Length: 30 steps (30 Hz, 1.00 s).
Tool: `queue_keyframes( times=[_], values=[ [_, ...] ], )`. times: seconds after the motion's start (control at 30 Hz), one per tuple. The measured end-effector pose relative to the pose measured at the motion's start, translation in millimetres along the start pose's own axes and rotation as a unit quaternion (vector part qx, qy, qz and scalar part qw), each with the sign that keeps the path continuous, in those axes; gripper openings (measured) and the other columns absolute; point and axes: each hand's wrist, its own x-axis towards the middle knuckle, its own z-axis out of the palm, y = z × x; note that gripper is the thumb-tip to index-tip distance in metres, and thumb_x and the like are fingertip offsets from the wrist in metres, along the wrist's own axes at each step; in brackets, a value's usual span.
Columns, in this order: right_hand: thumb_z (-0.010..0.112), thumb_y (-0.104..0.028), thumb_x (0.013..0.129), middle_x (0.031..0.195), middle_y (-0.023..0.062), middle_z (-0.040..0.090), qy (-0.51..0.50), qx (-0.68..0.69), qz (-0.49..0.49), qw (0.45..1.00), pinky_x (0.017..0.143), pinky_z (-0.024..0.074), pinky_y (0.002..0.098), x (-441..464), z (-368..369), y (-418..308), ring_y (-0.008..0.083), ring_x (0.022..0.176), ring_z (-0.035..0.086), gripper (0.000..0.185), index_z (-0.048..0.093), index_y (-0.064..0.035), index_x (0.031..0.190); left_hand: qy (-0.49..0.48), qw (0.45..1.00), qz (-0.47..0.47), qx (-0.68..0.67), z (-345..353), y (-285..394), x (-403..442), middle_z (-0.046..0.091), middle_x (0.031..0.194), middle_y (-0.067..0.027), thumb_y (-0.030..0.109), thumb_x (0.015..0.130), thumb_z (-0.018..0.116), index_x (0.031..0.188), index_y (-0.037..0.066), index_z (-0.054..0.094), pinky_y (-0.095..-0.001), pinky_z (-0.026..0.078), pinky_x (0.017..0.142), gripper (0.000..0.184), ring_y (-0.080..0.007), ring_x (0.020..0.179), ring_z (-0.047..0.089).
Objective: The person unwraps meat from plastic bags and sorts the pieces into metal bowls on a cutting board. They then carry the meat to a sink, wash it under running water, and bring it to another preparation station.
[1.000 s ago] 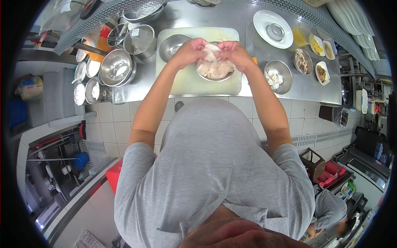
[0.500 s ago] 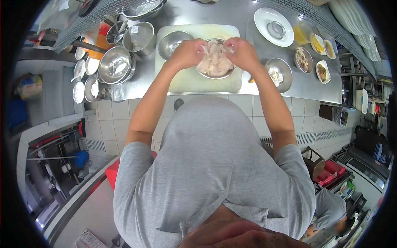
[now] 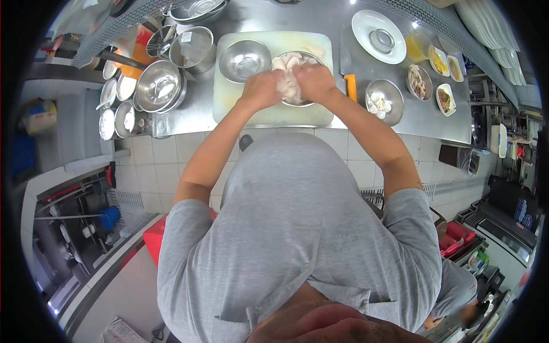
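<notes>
Pale, translucent pieces of raw meat (image 3: pixel 289 86) sit heaped in a metal bowl (image 3: pixel 298 105); their exact kind cannot be told. My left hand (image 3: pixel 264 90) has its fingers closed on the left side of the heap. On the other side, my right hand (image 3: pixel 313 82) grips pieces with curled fingers, close to the left one. The bowl stands on a white cutting board (image 3: pixel 251 114), and much of its rim is hidden by my hands. Beside it on the board is a second metal bowl (image 3: pixel 245 61) with nothing visible inside.
A knife with an orange handle (image 3: pixel 351 87) lies right of the board. Further right are a bowl of white pieces (image 3: pixel 384 103), a large white plate (image 3: pixel 366 48) and small dishes (image 3: pixel 446 99). Stacked metal bowls (image 3: pixel 160 86) stand left. Another person (image 3: pixel 457 288) is at lower right.
Both hands have come inward from the bowl's sides and closer together, now squeezing the pale pieces. The orange knife handle has come into sight as my right arm shifted left.
</notes>
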Motion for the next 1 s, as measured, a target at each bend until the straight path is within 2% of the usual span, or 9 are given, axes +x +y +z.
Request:
queue_keyframes(
  times=[0.13,0.17,0.27,0.37,0.47,0.57,0.77,0.87,1.0],
  values=[
    [0.069,-0.014,0.072,0.095,0.0224,0.071,-0.002,0.144,0.063,0.988,0.077,0.0573,0.0419,15,-9,12,0.0322,0.088,0.07,0.036,0.071,-0.0045,0.107,-0.007,0.999,-0.037,-0.027,-3,3,5,0.071,0.096,-0.0141,0.019,0.075,0.073,0.113,0.009,0.064,-0.0443,0.053,0.079,0.041,-0.0334,0.092,0.068],
    [0.073,-0.017,0.07,0.092,0.0199,0.071,0.013,0.187,0.07,0.98,0.079,0.0572,0.0393,18,-12,16,0.029,0.084,0.071,0.036,0.073,-0.0038,0.103,-0.011,0.998,-0.047,-0.035,-4,5,5,0.071,0.093,-0.0141,0.018,0.074,0.072,0.111,0.008,0.065,-0.0439,0.053,0.078,0.039,-0.0333,0.09,0.069],
    [0.079,-0.017,0.066,0.09,0.015,0.072,-0.048,0.424,0.147,0.892,0.078,0.0564,0.0334,21,-24,30,0.0225,0.082,0.069,0.039,0.071,-0.003,0.102,-0.044,0.991,-0.075,-0.099,-4,-3,11,0.072,0.09,-0.0113,0.019,0.074,0.072,0.113,0.009,0.065,-0.0404,0.054,0.073,0.04,-0.0288,0.083,0.069],
    [0.08,-0.015,0.066,0.089,0.0102,0.07,-0.088,0.565,0.133,0.81,0.077,0.0553,0.0293,28,-22,44,0.0184,0.082,0.067,0.041,0.069,-0.0021,0.103,-0.052,0.977,-0.073,-0.196,-1,-19,16,0.071,0.091,-0.0084,0.017,0.077,0.077,0.121,0.007,0.062,-0.0332,0.053,0.069,0.047,-0.0186,0.081,0.068],
    [0.074,-0.01,0.072,0.097,0.0121,0.07,-0.084,0.689,0.114,0.711,0.08,0.0563,0.0302,21,-23,38,0.0199,0.086,0.068,0.04,0.066,-0.0009,0.11,-0.025,0.936,-0.037,-0.348,0,-22,22,0.07,0.1,-0.0093,0.019,0.078,0.08,0.129,0.001,0.056,-0.0292,0.053,0.067,0.058,-0.0152,0.084,0.067],
    [0.066,-0.003,0.077,0.108,0.0129,0.068,-0.082,0.762,0.115,0.632,0.086,0.0563,0.0319,15,-26,34,0.0202,0.094,0.067,0.04,0.063,-0.0002,0.117,-0.044,0.906,-0.086,-0.412,-13,0,22,0.067,0.106,-0.0114,0.021,0.079,0.082,0.136,-0.002,0.049,-0.0271,0.053,0.065,0.069,-0.0144,0.085,0.067],
    [0.055,0.007,0.08,0.117,0.013,0.065,-0.05,0.83,0.109,0.546,0.096,0.0536,0.0329,4,-34,29,0.0225,0.107,0.065,0.043,0.06,0.0004,0.122,-0.016,0.899,-0.109,-0.423,1,6,31,0.067,0.099,-0.0089,0.024,0.081,0.082,0.132,-0.002,0.048,-0.0261,0.052,0.059,0.066,-0.0119,0.075,0.065],
    [0.053,0.011,0.081,0.119,0.0128,0.064,-0.024,0.822,0.085,0.562,0.095,0.0542,0.0332,2,-24,32,0.0217,0.107,0.065,0.042,0.06,0.0014,0.122,-0.041,0.894,-0.138,-0.424,-3,-1,38,0.066,0.096,-0.0078,0.022,0.084,0.08,0.125,-0.001,0.051,-0.0252,0.05,0.054,0.055,-0.0113,0.07,0.065],
    [0.058,0.01,0.085,0.119,0.0119,0.065,0.03,0.778,0.117,0.616,0.09,0.0562,0.0319,-1,-18,27,0.0185,0.1,0.066,0.04,0.06,0.0021,0.124,-0.026,0.899,-0.129,-0.418,-4,-2,35,0.067,0.093,-0.0062,0.018,0.088,0.076,0.114,0.001,0.058,-0.0246,0.048,0.051,0.036,-0.0101,0.068,0.065]
  ],
)
